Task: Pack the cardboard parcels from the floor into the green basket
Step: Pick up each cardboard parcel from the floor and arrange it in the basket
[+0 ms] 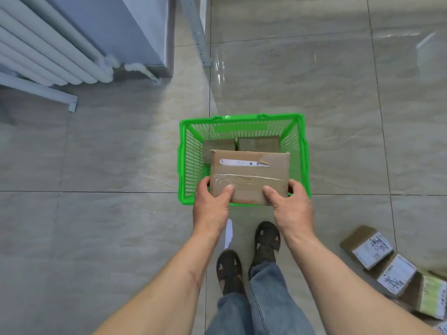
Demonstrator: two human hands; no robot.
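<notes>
A flat cardboard parcel [249, 177] with clear tape and a white label strip hangs over the green basket [186, 155]. My left hand [212, 204] grips its near left corner and my right hand [290, 206] grips its near right corner, thumbs on top. The basket stands on the floor tiles right in front of my feet. Inside it, at the far end, two smaller brown parcels [219, 146] [258, 143] lie side by side, partly hidden by the held parcel. Several more labelled parcels [396, 274] lie in a row on the floor at the lower right.
A white radiator [48, 49] and a grey cabinet [135, 32] stand at the upper left. A metal rail [197, 32] leans near the top centre. My sandalled feet [246, 257] stand just behind the basket. Glossy floor tiles spread all around.
</notes>
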